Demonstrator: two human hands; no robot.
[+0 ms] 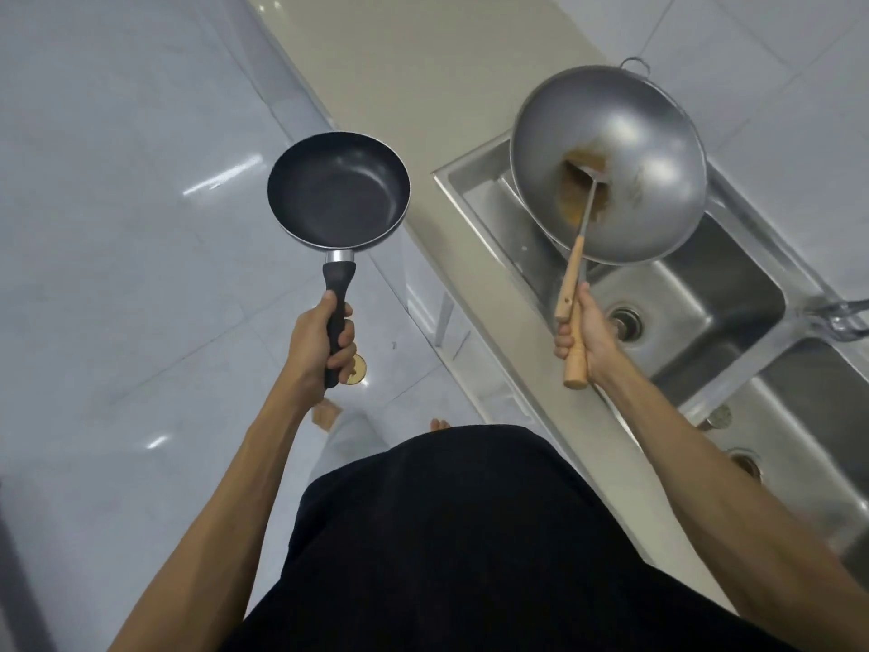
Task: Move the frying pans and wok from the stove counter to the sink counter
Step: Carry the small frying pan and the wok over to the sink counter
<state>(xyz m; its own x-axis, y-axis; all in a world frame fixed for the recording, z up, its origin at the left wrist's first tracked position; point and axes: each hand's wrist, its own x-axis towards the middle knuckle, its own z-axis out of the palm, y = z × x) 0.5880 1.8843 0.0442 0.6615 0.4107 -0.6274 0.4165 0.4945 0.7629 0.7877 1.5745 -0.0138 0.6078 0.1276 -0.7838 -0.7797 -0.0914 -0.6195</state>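
My left hand (319, 338) grips the black handle of a small dark non-stick frying pan (337, 190), held level over the tiled floor, left of the counter. My right hand (585, 338) is closed around the wooden handle of a grey steel wok (620, 148), which hangs over the near-left part of the sink. A metal spatula (580, 228) with a wooden grip lies in the wok, its blade on a brown stain at the bottom; its grip rests against my right fingers.
A beige counter (423, 77) runs from top centre to lower right. It holds a double stainless sink (696, 294) with drains and a tap (841, 317) at the right edge. Glossy grey floor tiles (117, 228) fill the left. My dark shirt covers the bottom.
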